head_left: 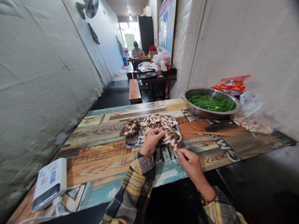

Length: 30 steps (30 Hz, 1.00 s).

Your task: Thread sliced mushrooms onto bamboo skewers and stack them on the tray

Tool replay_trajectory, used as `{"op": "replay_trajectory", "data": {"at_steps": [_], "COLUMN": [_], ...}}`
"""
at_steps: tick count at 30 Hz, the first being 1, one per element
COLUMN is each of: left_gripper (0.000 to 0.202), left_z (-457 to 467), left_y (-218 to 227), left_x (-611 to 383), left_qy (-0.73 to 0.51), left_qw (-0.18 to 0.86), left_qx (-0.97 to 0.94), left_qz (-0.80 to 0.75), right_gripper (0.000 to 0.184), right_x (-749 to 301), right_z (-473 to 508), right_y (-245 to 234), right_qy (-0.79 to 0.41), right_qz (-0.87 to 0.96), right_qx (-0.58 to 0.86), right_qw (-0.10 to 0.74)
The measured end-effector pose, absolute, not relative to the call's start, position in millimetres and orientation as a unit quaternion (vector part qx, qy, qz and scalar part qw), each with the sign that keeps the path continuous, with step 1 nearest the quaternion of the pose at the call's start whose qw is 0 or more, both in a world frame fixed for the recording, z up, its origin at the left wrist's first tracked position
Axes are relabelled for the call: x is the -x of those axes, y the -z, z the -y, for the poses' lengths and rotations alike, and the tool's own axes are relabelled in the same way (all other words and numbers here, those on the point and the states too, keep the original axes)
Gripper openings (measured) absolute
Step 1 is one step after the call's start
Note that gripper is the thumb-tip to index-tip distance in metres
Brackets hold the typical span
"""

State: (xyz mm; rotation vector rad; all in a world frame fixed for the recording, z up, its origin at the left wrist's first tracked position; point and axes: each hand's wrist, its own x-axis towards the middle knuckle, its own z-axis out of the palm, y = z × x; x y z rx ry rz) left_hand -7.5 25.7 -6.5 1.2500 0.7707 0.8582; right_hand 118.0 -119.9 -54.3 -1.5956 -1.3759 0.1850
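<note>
My right hand (190, 163) grips the near end of a skewer (171, 141) threaded with brown-and-white oyster mushrooms. At the skewer's upper end, the fingers of my left hand (150, 143) are pinched together above the tray; what they hold is hidden. Torn oyster mushrooms (155, 123) lie heaped in a shallow metal tray (178, 130) in front of me. Other mushroom skewers (129, 127) rest across the tray's left side, their bare sticks (121, 152) pointing toward me over the table.
A steel basin (198, 112) of green chives (211, 102) stands at the right, beside plastic bags (253, 118). Bare bamboo sticks (217, 134) lie nearer. A white payment box (50, 183) with a cable occupies the left corner. Farther back, a person (138, 51) sits at another table.
</note>
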Motion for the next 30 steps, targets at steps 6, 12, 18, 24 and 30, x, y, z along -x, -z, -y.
{"op": "replay_trajectory", "data": {"at_steps": [6, 12, 18, 24, 30], "left_gripper": [0.022, 0.024, 0.027, 0.025, 0.024], "left_z": [-22.4, -19.1, -19.8, -23.4, -20.2], "left_y": [5.1, 5.5, 7.4, 10.9, 9.7], "left_x": [5.5, 2.2, 1.3, 2.8, 0.8], "left_qy": [-0.380, -0.383, -0.385, -0.406, -0.402], "left_qw": [0.647, 0.680, 0.694, 0.687, 0.690], "left_qx": [-0.572, -0.549, -0.525, -0.504, -0.495], "left_qz": [-0.331, -0.301, -0.306, -0.330, -0.342], "right_gripper": [0.031, 0.028, 0.028, 0.027, 0.029], "right_x": [-118.1, -118.7, -118.6, -120.4, -122.3], "right_z": [120.1, 118.0, 117.5, 117.5, 115.6], "right_y": [56.9, 54.5, 50.8, 49.9, 50.6], "right_qy": [-0.064, -0.098, -0.136, -0.213, -0.199], "right_qz": [0.577, 0.572, 0.565, 0.569, 0.550], "right_qx": [0.664, 0.657, 0.655, 0.642, 0.654], "right_qw": [0.471, 0.481, 0.484, 0.468, 0.480]}}
